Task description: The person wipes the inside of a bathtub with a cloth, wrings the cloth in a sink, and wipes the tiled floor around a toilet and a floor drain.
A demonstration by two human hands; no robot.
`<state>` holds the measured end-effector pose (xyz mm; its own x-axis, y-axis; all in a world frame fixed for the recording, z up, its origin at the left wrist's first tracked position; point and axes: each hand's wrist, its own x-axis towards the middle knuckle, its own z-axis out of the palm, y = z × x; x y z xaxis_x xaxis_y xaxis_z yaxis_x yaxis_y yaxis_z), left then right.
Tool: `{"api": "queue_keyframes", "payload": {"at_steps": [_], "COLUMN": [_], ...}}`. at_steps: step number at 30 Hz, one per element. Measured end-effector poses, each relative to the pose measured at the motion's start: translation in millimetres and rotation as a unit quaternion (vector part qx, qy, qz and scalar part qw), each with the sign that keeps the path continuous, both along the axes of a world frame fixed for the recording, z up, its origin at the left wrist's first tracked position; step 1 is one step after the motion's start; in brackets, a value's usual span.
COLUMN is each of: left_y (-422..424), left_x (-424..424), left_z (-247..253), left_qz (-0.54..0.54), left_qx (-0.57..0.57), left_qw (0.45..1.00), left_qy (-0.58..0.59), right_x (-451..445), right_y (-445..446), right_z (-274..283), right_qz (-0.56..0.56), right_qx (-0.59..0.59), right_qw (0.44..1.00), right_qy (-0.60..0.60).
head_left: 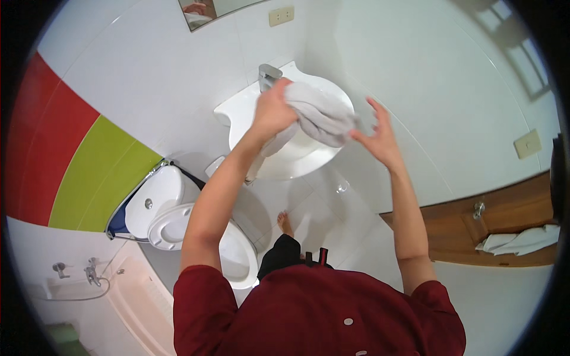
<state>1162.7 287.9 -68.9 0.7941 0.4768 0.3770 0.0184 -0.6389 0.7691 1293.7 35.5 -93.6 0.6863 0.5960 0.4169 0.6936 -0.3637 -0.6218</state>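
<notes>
A light grey cloth (318,111), bunched and partly twisted, is held above a white washbasin (289,167). My left hand (275,107) grips its left end close to the chrome faucet (269,73), and a fold hangs down beside that wrist over the basin's front left rim. My right hand (378,133) is spread at the cloth's right end, over the basin's right side; its thumb is by the cloth, and blur hides whether they touch. The other fingers stand apart.
A white toilet (238,258) with raised lid stands left of the basin, near a pink bathtub (133,289) with a hand shower. A wooden door (454,227) with a white cloth (521,240) hanging on it is at right. A wall outlet (281,16) and mirror (231,6) are above.
</notes>
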Motion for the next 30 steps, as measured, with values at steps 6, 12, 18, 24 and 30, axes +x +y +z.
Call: {"api": "queue_keyframes", "payload": {"at_steps": [6, 12, 18, 24, 30], "left_y": [52, 93, 29, 17, 4], "left_x": [48, -18, 63, 126, 138], "left_z": [-24, -131, -231, -223, -206], "left_qz": [-0.15, 0.015, -0.02, -0.045, -0.135], "left_qx": [-0.039, -0.36, -0.501, -0.784, -0.781], "left_qw": [0.979, 0.933, 0.842, 0.401, 0.414], "left_qy": [0.131, -0.002, -0.199, -0.472, -0.447], "right_x": [40, 89, 61, 92, 115], "right_y": [167, 225, 215, 147, 139], "right_z": [11, -54, -49, -68, -132], "right_qz": [0.326, 0.466, 0.558, 0.284, 0.13], "right_qx": [-0.076, -0.167, -0.084, -0.124, 0.006], "right_qw": [0.939, 0.869, 0.78, 0.912, 0.646], "right_qy": [0.083, 0.003, -0.272, 0.27, 0.752]}}
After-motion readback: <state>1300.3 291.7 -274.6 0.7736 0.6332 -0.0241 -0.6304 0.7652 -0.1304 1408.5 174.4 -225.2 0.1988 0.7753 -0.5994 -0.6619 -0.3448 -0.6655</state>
